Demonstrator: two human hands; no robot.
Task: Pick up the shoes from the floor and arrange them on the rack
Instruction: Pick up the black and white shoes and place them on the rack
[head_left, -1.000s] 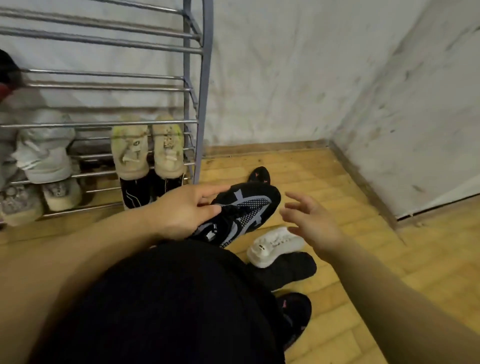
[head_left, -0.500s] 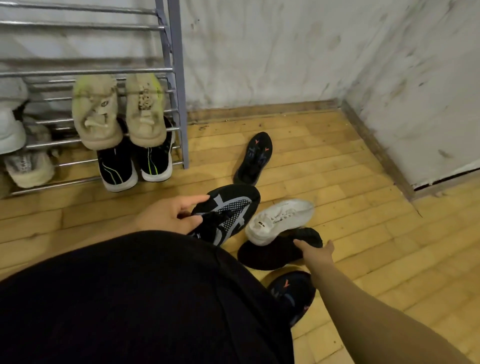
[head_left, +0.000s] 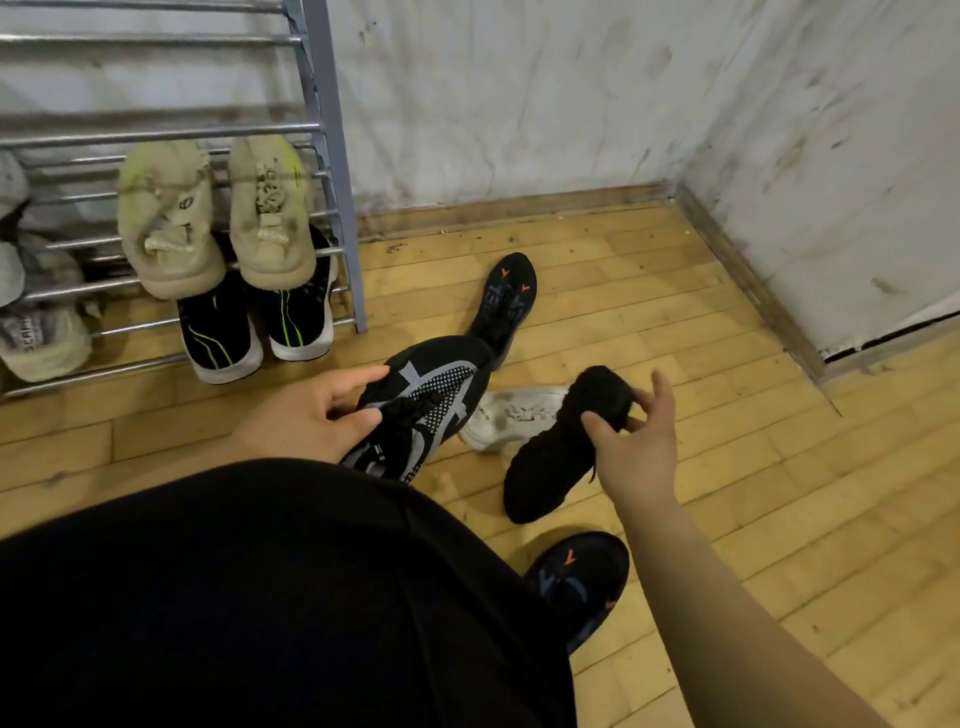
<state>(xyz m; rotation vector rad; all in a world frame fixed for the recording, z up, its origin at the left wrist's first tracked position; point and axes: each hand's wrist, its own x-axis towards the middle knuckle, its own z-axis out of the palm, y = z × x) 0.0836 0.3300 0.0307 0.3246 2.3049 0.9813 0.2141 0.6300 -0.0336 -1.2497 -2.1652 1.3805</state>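
Observation:
My left hand (head_left: 311, 415) grips a black shoe with grey stripes (head_left: 431, 395) by its tongue, above the floor. My right hand (head_left: 634, 441) pinches a plain black shoe (head_left: 550, 457) at its collar and holds it tilted, toe down. A white shoe (head_left: 514, 413) lies on the floor between the two held shoes. One black shoe with orange marks (head_left: 506, 301) lies near the rack's foot, and its mate (head_left: 582, 582) lies close to my right forearm. The metal rack (head_left: 332, 171) stands at the left against the wall.
On the rack sit a beige pair (head_left: 213, 223), a black pair with green lines (head_left: 260, 322) below it, and grey shoes (head_left: 41, 332) at the far left. White walls (head_left: 571, 93) meet in a corner at the right. My black clothing (head_left: 260, 597) hides the near floor.
My right hand reached down to the plain black shoe, took hold of it and lifted it off the floor. My left hand kept its hold on the black and grey shoe.

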